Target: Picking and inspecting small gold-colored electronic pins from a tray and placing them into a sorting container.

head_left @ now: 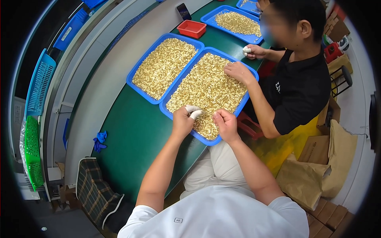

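Note:
A blue tray (163,107) in front of me holds a thick layer of small gold-coloured metal pieces (210,85). Over its near left corner is my left hand (183,122), white covers on thumb and forefinger. Those two tips pinch close together above the pieces, and whatever may be between them is too small to make out. My right hand (227,126) is closed at the near edge of the same tray, thumb against the curled fingers. Its contents, if any, are hidden. A co-worker's hand (238,72) reaches over the tray's far right side.
Beside it lies a second blue tray (129,79) of similar pieces. On the green table (123,131) are a red bin (191,29), a phone (183,12), a crumpled blue glove (100,141) and another filled tray (206,19). A co-worker in black (303,89) sits at the right.

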